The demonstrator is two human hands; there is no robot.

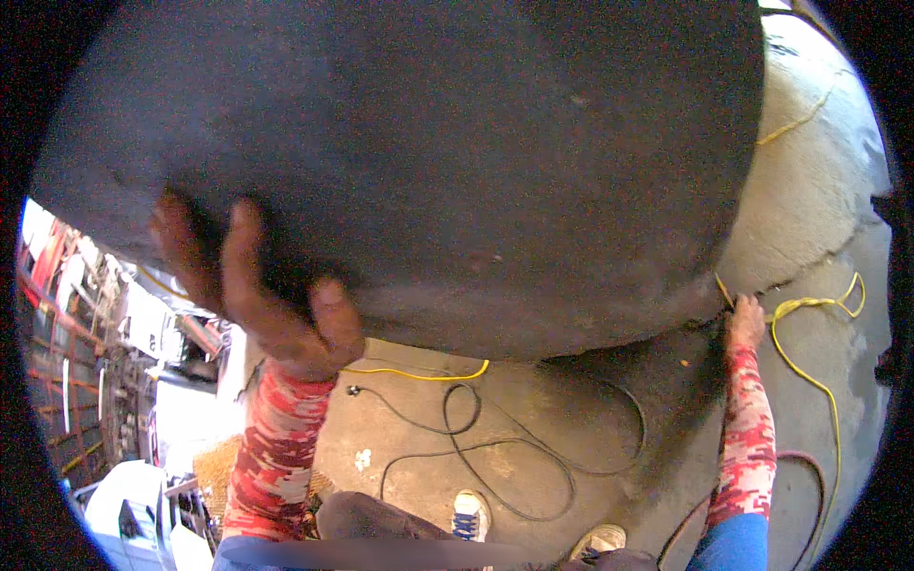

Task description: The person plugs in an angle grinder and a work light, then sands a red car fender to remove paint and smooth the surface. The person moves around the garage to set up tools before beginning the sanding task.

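Note:
A large dark grey sheet (495, 171) with a dull, slightly speckled surface fills the upper part of the view, its lower edge curving across the middle. My left hand (276, 295) is at the sheet's lower left, fingers spread and stretched over its face; whether they press on it is hard to tell. At the lower right corner, my right hand (745, 322) has its fingers closed on the sheet's edge. Those fingertips are partly hidden. Both forearms wear red and white camouflage-patterned sleeves.
On the concrete floor (419, 438) lies a looped black cable (562, 466). A yellow cord (804, 371) runs along the right, near a reddish hose (809, 466). Red metal racks (67, 352) and a white object (129, 504) stand at left. My shoes (469, 514) show below.

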